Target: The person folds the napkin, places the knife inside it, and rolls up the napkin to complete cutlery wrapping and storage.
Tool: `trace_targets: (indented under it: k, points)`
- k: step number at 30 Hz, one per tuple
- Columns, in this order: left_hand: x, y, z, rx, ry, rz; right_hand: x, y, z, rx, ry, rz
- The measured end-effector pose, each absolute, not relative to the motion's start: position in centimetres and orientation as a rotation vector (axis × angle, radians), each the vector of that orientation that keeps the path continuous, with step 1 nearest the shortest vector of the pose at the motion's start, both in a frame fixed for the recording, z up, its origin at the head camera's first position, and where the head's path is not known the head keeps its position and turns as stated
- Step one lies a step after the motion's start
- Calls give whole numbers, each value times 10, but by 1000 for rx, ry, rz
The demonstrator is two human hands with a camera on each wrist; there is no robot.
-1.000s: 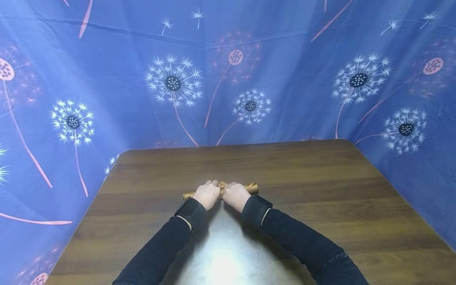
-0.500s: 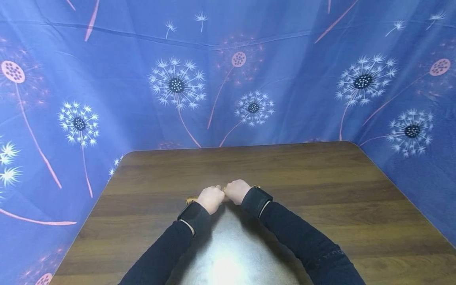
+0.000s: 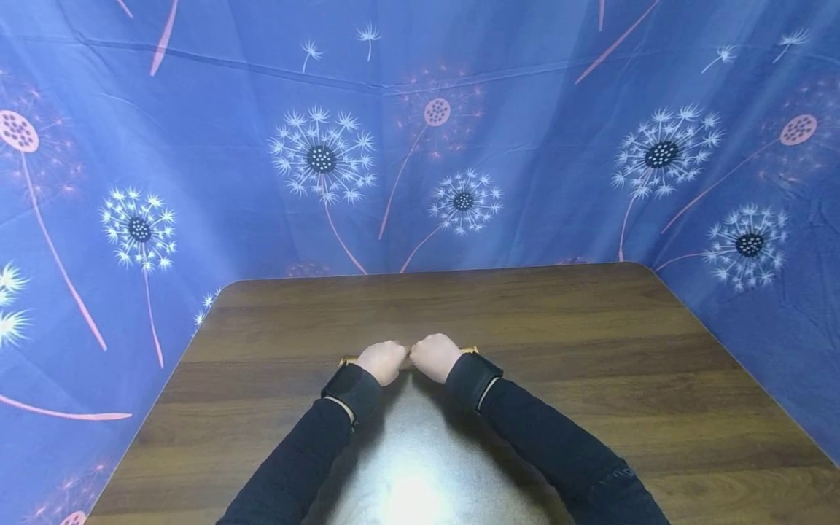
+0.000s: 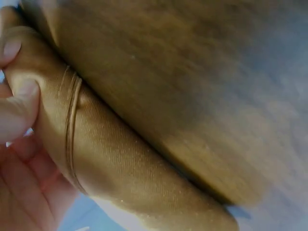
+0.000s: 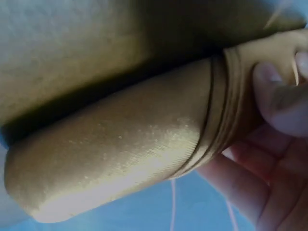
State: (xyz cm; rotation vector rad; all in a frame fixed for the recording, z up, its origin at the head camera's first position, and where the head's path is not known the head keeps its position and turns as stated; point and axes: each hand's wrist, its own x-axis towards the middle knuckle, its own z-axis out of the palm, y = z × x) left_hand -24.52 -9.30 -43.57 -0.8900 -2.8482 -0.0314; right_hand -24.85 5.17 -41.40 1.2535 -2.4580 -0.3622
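Observation:
A shiny gold cloth, rolled into a thick tube [image 4: 120, 149], is held by both hands side by side at its middle. My left hand [image 3: 383, 362] pinches it with thumb and fingertips, the thumb [image 4: 26, 103] pressing into the fabric in the left wrist view. Close against it, my right hand [image 3: 435, 356] grips the same roll, its thumb [image 5: 274, 91] on the cloth in the right wrist view. Raised folds [image 5: 226, 101] run round the tube beside the right thumb. From the head view only small bits of the roll's ends show past the wrists; its middle is hidden by the hands.
The hands are over a brown wood-grain table [image 3: 558, 408], with a bright glare spot [image 3: 413, 496] near its front. A blue curtain [image 3: 525, 146] with dandelion prints surrounds the back and sides. Dark cuffs and long dark sleeves cover both wrists and arms.
Both hands have turned over the roll and drawn their knuckles together. The knotted-looking middle and more of the ends, visible one second ago, are now mostly covered.

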Motion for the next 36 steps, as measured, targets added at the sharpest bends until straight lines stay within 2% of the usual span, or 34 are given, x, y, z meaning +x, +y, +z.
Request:
trace_targets:
  k: [6,10,15,25,36]
  points:
    - [-224,-82,-433,-677,-2644,151,-276,49,-422,1311,-2723,-352]
    - [-220,-75,-430,-646,-2615,181,-284,49,-419,1251,-2915,-252]
    - [-229,-78,-432,-728,-2655,205,-278,53,-416,1199,-2839,-252]
    - [-247,-84,-442,-755,-2837,104,-256,53,-437,1134,-2445,-383]
    - [-267,-84,-442,-749,-2877,36,-268,54,-439,1094,-2511,-390]
